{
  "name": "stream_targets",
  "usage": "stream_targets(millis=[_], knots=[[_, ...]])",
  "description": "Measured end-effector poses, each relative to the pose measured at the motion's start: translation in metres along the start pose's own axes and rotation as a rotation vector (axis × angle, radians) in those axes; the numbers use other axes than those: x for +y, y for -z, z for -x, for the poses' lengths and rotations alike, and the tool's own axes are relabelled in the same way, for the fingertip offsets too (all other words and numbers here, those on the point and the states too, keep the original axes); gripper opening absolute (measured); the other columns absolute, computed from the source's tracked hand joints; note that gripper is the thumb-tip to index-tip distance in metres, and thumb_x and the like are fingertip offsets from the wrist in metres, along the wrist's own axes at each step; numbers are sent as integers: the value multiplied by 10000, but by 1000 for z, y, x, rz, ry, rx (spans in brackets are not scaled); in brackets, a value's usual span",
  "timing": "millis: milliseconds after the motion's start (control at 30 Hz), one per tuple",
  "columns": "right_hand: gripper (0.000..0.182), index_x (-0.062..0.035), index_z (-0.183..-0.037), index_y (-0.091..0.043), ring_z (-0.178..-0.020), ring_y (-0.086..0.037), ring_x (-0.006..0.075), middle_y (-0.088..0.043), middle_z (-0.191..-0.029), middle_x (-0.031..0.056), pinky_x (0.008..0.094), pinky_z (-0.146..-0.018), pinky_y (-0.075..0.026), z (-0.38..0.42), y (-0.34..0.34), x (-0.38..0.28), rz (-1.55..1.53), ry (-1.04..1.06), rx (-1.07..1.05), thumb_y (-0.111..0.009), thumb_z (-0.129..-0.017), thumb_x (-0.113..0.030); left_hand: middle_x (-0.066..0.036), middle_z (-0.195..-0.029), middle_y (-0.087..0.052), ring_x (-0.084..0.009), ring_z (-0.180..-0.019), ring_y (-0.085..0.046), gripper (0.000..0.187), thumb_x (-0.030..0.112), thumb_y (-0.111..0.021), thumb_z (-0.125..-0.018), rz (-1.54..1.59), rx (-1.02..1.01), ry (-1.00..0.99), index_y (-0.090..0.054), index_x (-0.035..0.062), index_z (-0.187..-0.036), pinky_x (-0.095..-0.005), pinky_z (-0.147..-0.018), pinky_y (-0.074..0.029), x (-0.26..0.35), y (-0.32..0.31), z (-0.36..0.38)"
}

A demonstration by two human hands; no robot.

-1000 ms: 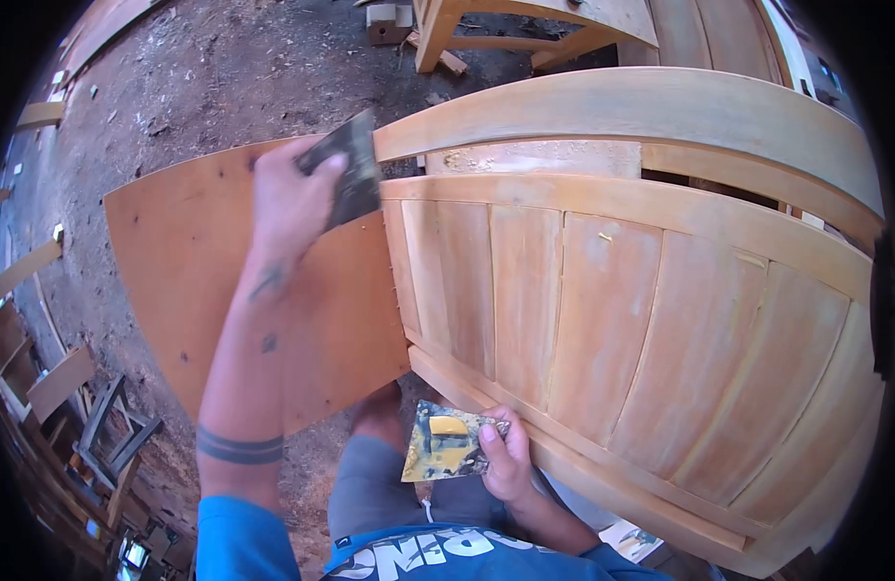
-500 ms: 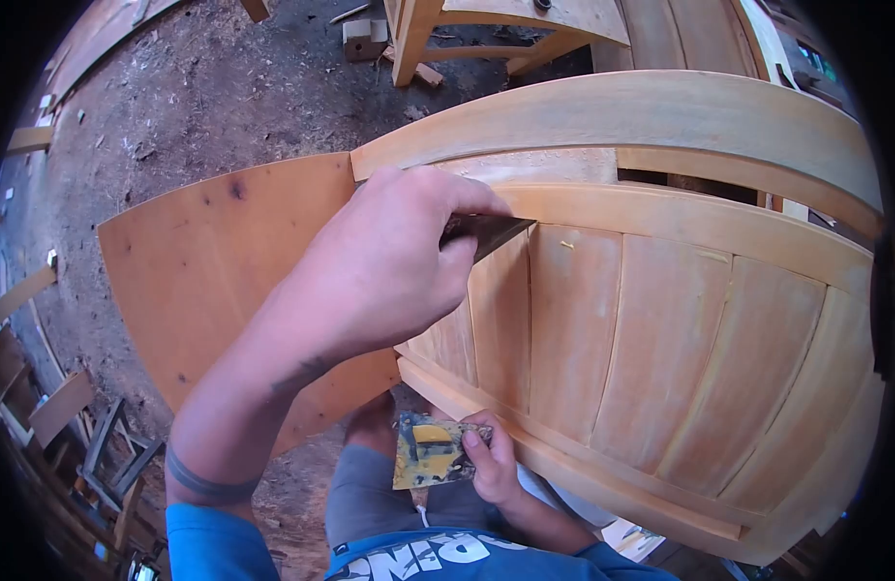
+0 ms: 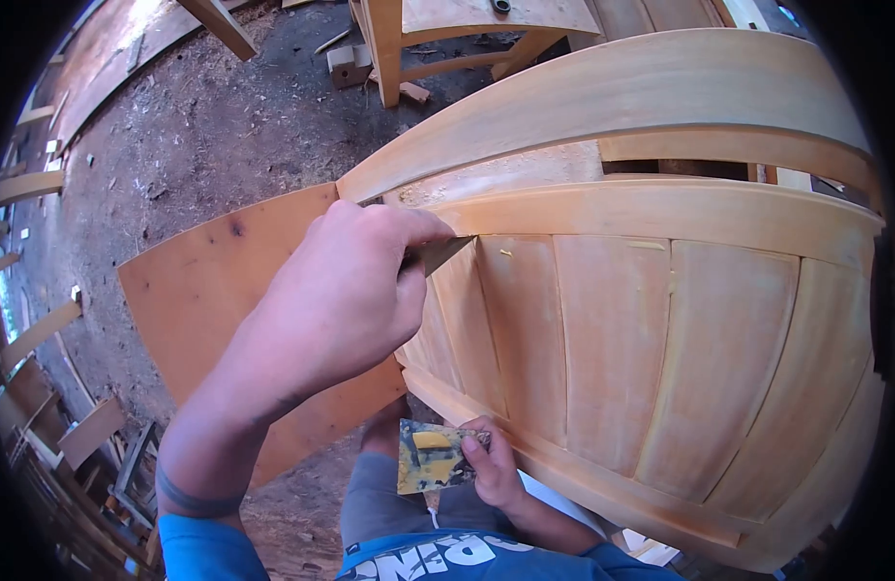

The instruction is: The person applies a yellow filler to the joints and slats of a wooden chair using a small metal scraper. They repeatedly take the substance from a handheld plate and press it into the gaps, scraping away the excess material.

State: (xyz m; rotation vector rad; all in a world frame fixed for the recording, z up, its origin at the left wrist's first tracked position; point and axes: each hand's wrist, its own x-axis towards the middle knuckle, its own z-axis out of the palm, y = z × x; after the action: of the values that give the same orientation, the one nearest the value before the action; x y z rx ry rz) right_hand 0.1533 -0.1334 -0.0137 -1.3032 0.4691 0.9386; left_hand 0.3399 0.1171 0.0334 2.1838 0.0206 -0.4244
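Note:
My left hand [image 3: 355,276] pinches a thin, dark scraper blade [image 3: 445,254]. The blade's corner touches the wooden slatted panel [image 3: 612,329] at the top of a seam, just under the curved rail [image 3: 660,208]. Lower down, near my lap, my right hand [image 3: 494,465] grips a small flat plate [image 3: 430,470] smeared with yellow putty and dark stains. A small dab of yellow putty [image 3: 506,254] sits on a slat right of the blade. Yellowish streaks run along several seams.
An orange-brown curved board [image 3: 234,320] adjoins the panel on the left. Behind it, a wide curved top rail [image 3: 602,92] spans the back. A wooden chair-like frame [image 3: 447,58] stands on the dirt floor [image 3: 215,136], with wood pieces [image 3: 89,431] at the left.
The view has shifted, so the panel sits further left. My left hand still has the scraper at the seam's top. My right hand keeps the plate near my lap.

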Motion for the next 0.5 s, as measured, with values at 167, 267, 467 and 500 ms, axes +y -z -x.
stream_targets(millis=[167,267,467,500], knots=[[201,-17,-1036,-506,-796,-484,46,-546,-854,9,214,-743,-411,-3,2,9,27,66,-1,-498,-982,-211,-208,-826,-671,-223,-729,-669,314,15,-520,-749,20,-114,91,-653,-62,-1022,-321,-695,-527,9,8,-12],[208,-17,-1029,-509,-786,-476,47,-536,-841,4,218,-737,-412,-4,1,8,9,80,-4,-503,-979,-218,-197,-808,-673,-196,-720,-660,327,16,-527,-734,38,-196,132,-654,-68,-1024,-309,-682,-525,14,15,-21],[224,-12,-1027,-512,-778,-478,54,-539,-838,11,225,-733,-416,-6,2,14,22,88,-8,-516,-971,-229,-106,-874,-699,-125,-772,-643,327,23,-581,-756,76,-378,85,-661,-57,-1062,-264,-737,-524,36,37,-42],[223,-12,-1027,-513,-778,-480,56,-540,-839,12,226,-732,-417,-6,2,13,10,86,-17,-515,-971,-227,-101,-889,-698,-126,-796,-646,328,32,-594,-766,195,-366,75,-658,-53,-1076,-262,-751,-526,38,41,-41]])
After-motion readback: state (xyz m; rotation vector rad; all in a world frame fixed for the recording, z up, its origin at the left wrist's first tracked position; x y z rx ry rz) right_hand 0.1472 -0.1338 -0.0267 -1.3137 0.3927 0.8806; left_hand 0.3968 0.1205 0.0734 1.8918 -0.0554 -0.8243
